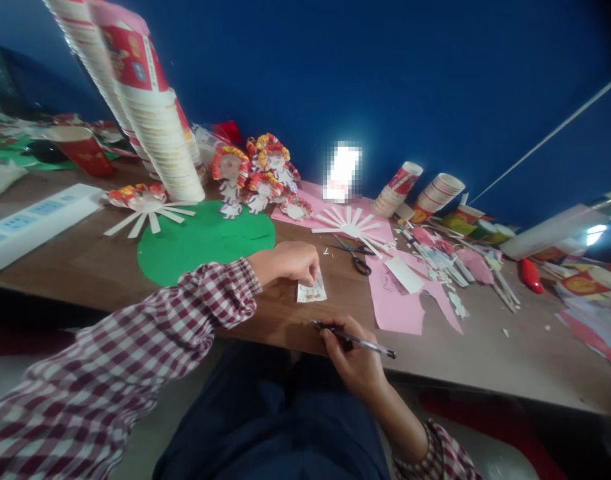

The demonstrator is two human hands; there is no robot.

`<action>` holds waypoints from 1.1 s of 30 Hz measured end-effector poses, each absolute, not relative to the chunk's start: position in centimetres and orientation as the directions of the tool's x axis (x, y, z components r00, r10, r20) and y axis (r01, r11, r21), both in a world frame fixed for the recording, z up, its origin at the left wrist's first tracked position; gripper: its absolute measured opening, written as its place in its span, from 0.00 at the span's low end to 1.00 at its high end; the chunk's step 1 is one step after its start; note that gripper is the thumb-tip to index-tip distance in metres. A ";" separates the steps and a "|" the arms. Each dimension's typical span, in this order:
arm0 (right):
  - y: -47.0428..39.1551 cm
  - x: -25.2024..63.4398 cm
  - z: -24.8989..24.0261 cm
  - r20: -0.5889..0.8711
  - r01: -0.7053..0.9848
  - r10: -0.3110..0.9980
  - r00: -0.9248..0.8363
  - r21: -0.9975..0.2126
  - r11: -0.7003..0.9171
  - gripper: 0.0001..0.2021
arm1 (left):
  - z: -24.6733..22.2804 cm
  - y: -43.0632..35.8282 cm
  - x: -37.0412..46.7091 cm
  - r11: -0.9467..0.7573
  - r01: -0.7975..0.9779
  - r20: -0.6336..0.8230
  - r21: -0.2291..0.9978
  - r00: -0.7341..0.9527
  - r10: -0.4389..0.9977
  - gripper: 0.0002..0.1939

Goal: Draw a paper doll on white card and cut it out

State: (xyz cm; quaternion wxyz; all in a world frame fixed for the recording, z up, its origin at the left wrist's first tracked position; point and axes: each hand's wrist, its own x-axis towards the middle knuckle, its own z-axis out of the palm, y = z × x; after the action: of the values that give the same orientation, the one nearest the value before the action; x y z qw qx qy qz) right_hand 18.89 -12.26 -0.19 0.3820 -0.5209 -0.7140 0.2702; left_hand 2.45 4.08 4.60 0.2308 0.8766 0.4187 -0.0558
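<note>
My left hand [292,262] is closed, its curled fingers down on the upper edge of a small piece of white paper [312,292] with brown and dark marks. Where the fingertips meet the paper is partly hidden. In my right hand [358,357] is a clear-barrelled pen [358,340], its dark tip pointing left, nearer the table edge and apart from the paper. Black-handled scissors [360,260] lie just right of my left hand. To its left is a green paper disc [205,240].
Stacked paper cups [160,133] tower at the back left, beside decorated paper figures [265,173]. A cup cut into strips [352,227] lies behind the scissors. Pink paper [395,307] and paper scraps [445,260] spread to the right. A blue wall [295,73] stands behind.
</note>
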 end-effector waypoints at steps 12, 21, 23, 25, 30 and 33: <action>-12.5 18.8 -0.3 0.245 0.534 0.957 -0.152 -0.795 0.288 0.06 | 4.5 4.0 2.4 -0.547 0.752 -0.286 0.366 0.651 0.703 0.10; -11.2 18.5 0.8 0.228 0.466 0.965 -0.132 -0.845 0.264 0.05 | 4.2 4.6 2.3 -0.570 0.720 -0.289 0.397 0.687 0.667 0.10; -10.2 18.3 1.3 0.258 0.505 0.956 -0.138 -0.812 0.292 0.06 | 4.0 4.7 2.2 -0.572 0.702 -0.283 0.424 0.703 0.653 0.10; -9.2 18.1 1.7 0.278 0.554 0.950 -0.145 -0.773 0.310 0.05 | 3.8 4.8 1.9 -0.576 0.677 -0.266 0.458 0.723 0.638 0.09; -7.2 17.1 1.7 0.313 0.624 0.935 -0.164 -0.702 0.345 0.05 | 3.2 5.0 1.2 -0.593 0.631 -0.195 0.500 0.749 0.633 0.09; -6.5 16.5 1.1 0.302 0.610 0.941 -0.155 -0.719 0.332 0.04 | 2.9 5.0 1.1 -0.609 0.621 -0.177 0.493 0.757 0.629 0.09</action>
State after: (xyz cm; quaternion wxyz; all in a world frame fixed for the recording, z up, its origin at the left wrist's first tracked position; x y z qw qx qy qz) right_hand 16.51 -6.50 1.09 0.3712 -0.5336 -0.7266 0.2225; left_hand 1.06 5.01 2.90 0.2719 0.8969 0.3486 0.0073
